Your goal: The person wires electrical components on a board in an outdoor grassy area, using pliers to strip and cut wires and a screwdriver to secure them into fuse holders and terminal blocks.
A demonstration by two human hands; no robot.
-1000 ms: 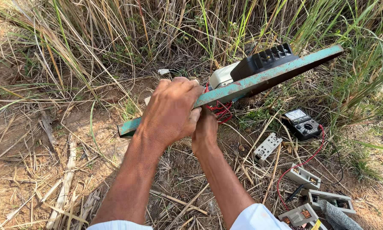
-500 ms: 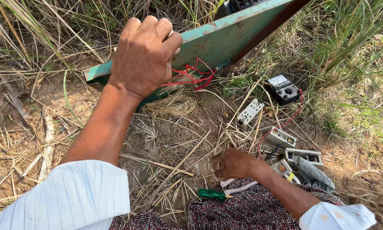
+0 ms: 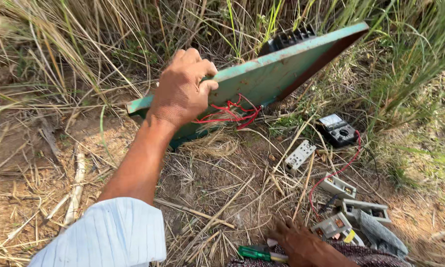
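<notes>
Head view
Left hand [image 3: 183, 89]: clenched over the upper edge of the green board [image 3: 262, 79], fingers curled over the top, thumb on the near face; the sleeve behind it is white with pale stripes.
Green board: a flat teal panel held tilted on edge above the dry ground [image 3: 222, 183], its far end higher than the end by the left hand, tall grass [image 3: 109, 39] just behind it.
Red wires [image 3: 230, 112]: a loose tangle on the board's near face, just beside the left hand's thumb.
Black finned part [image 3: 287, 39]: showing above the board's top edge, on its far side.
Right hand [image 3: 294, 240]: low, below the board and well apart from it, resting on the straw; whether it grips anything I cannot tell.
Screwdriver [image 3: 259, 254]: green handle, lying on the ground just beside the right hand.
Multimeter [image 3: 337, 129]: dark, below the board's far end, a red lead [image 3: 331, 175] curling from it.
White terminal block [image 3: 299, 155]: on the ground below the board, near the multimeter.
Grey switch boxes [image 3: 363, 210]: a cluster below the multimeter, near the right hand.
</notes>
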